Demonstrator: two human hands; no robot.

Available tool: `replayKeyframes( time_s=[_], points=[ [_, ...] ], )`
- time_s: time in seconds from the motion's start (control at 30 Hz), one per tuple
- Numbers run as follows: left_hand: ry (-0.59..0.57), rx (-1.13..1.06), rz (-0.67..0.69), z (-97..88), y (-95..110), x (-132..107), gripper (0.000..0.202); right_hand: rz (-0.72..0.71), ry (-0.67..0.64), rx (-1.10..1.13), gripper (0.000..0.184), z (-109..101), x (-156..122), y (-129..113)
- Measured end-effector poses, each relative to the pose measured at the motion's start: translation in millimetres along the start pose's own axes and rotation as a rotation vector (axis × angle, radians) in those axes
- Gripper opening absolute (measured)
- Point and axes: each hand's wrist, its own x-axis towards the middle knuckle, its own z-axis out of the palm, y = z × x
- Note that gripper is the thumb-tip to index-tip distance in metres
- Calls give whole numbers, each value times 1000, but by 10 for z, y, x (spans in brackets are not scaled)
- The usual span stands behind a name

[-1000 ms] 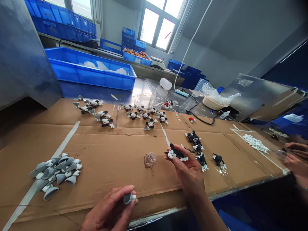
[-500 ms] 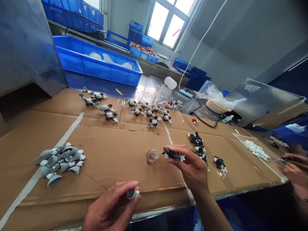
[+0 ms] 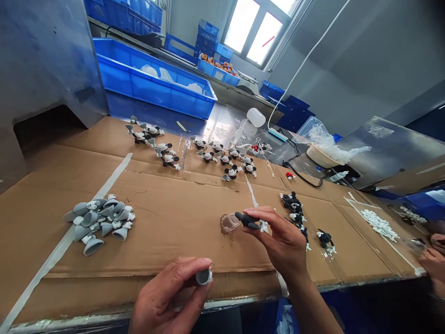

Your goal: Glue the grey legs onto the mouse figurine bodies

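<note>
My left hand (image 3: 177,294) pinches a small grey cone piece (image 3: 203,277) with a bit of white at its side, its hollow end facing me. Between the thumb and fingers of my right hand (image 3: 278,236) is a black-and-white mouse figurine (image 3: 248,220), held above the cardboard. Just left of that figurine stands a small clear cup (image 3: 228,224). A heap of grey cones with white gloved hands (image 3: 100,220) lies at the left. More black figurines (image 3: 294,208) sit right of my right hand, and a single figurine (image 3: 325,240) lies apart from them.
Figurines with cones attached (image 3: 208,157) stand along the back of the cardboard (image 3: 167,213). A blue bin (image 3: 156,93) is behind them. White small parts (image 3: 378,224) lie at the right, near another person's hand (image 3: 433,260). A black cable (image 3: 306,182) runs across the back right.
The whole scene has shifted slightly right in view. The figurine in my right hand has turned, showing more of its black back. Both hands keep their holds.
</note>
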Motion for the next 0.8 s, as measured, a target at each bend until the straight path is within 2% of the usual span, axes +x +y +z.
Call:
replayKeyframes(
  time_s=[0.2, 0.4, 0.67, 0.8],
  points=[
    [-45, 23, 48, -33, -6, 3, 35, -28, -16, -32, 32, -4, 9, -15],
    [-11, -45, -58, -5, 2, -29, 34, -19, -24, -53, 28, 5, 48, -24],
    [-63, -12, 50, -41, -39, -5, 38, -46, -61, -58, 26, -13, 109, -105],
    [-87, 15, 59, -61, -44, -5, 38, -33, -48, -41, 28, -41, 119, -131]
  ],
)
